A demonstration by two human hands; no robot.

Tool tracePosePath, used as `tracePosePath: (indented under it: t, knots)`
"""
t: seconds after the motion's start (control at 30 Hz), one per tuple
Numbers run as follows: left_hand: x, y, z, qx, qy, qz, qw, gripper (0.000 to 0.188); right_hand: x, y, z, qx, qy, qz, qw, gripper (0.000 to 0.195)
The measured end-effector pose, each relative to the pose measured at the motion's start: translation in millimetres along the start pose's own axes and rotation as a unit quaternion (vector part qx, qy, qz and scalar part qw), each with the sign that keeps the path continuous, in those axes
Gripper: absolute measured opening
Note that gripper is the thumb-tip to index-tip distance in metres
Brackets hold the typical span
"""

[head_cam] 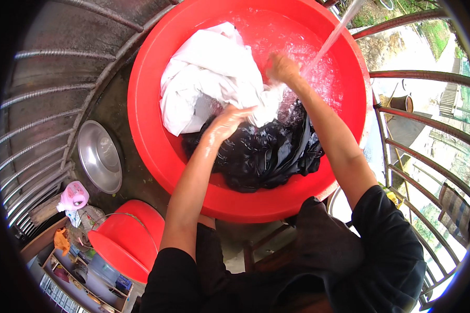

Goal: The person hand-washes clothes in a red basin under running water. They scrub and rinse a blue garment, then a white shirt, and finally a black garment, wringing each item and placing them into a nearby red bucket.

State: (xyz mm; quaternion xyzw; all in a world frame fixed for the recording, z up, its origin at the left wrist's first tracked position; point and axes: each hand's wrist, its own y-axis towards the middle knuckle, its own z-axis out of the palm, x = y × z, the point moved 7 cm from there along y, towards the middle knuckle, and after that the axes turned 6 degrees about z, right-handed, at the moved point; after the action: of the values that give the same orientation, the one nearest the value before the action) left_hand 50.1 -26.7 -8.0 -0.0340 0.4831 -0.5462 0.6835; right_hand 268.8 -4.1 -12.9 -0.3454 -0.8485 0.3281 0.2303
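Note:
A large red plastic tub (149,129) with water in it stands before me. Inside it, a bunched white cloth (213,66) fills the left part, partly out of the water. Wet black clothing (258,156) lies on the near side. My left hand (229,123) rests against the lower edge of the white cloth with its fingers stretched to the right; its grip is partly hidden. My right hand (284,69), blurred, makes a fist at the cloth's right end, just left of a falling stream of water (337,33).
A metal basin (100,156) sits left of the tub, with a pink detergent bottle (74,195) nearby. Closer to me is a red bucket (131,234) with a wire handle. A compartmented shelf (82,277) holds small items. Metal railings (423,117) run along the right.

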Motion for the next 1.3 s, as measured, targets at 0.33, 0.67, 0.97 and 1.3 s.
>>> tracePosePath:
  t: [0.33, 0.67, 0.97, 1.3]
  knots:
    - [-57.1, 27.0, -39.5, -0.151, -0.223, 0.181, 0.946, 0.068, 112.4, -24.4, 65.4, -0.225, 0.215, -0.177, 0.934, 0.042]
    - [-54.0, 14.7, -45.2, 0.043, -0.375, 0.207, 0.902, 0.052, 144.3, -210.7, 16.6, -0.32, 0.229, -0.419, 0.818, 0.023]
    - [-67.6, 39.1, -6.1, 0.232, -0.377, 0.184, 0.878, 0.04, 125.1, -162.3, -2.0, -0.269, 0.259, -0.272, 0.887, 0.028]
    - [-16.1, 16.5, -19.2, -0.097, -0.088, 0.06, 0.989, 0.024, 83.5, -39.1, 9.9, -0.218, -0.062, -0.231, 0.946, 0.031]
